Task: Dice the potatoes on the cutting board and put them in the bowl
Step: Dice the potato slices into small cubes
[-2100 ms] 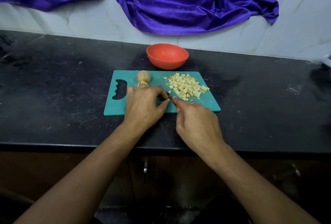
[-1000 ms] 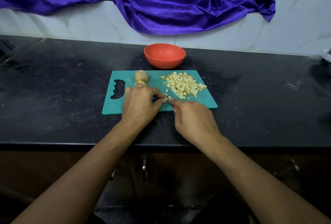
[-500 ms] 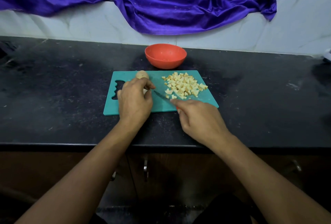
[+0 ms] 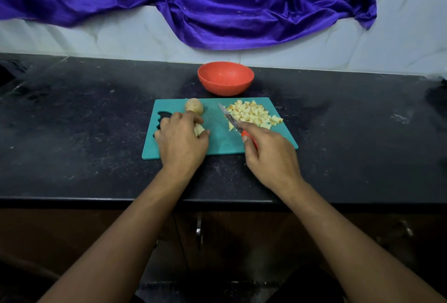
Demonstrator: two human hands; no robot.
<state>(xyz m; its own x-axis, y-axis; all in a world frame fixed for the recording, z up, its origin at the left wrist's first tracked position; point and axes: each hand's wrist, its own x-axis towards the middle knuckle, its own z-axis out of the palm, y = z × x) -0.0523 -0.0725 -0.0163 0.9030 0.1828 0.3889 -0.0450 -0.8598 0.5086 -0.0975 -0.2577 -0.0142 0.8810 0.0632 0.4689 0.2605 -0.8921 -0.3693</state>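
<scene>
The left hand [image 4: 180, 143] curls its fingers and thumb round a pale cut piece of potato [image 4: 199, 130], holding it down on the left half of the cutting board [image 4: 222, 144], with the knuckles covering part of the board's handle cut-out. The right hand [image 4: 268, 155] grips the red handle of a small knife [image 4: 232, 121], forefinger laid along the top. The blade slants up and to the left above the middle of the board, and its lower part lies against the near left edge of the heap of diced potato [image 4: 254, 114]. That heap lies on the right half of the board, the cubes packed close together with a few loose at the right fringe. A whole unpeeled potato [image 4: 194, 105] sits at the far edge of the board, just beyond the left hand's fingers. The teal board lies lengthwise on a black stone countertop [image 4: 84, 118], whose surface is dull, speckled and smeared with pale dusty marks. The orange bowl [image 4: 225, 79] stands on the counter just behind the board, apart from its far edge. Behind the counter rises a wall of pale tiles [image 4: 121, 34], over which a shiny purple cloth [image 4: 229, 5] hangs in deep folds. Below the counter's front edge are dark wooden cabinet doors [image 4: 72, 230] with a metal handle [image 4: 198, 230].
</scene>
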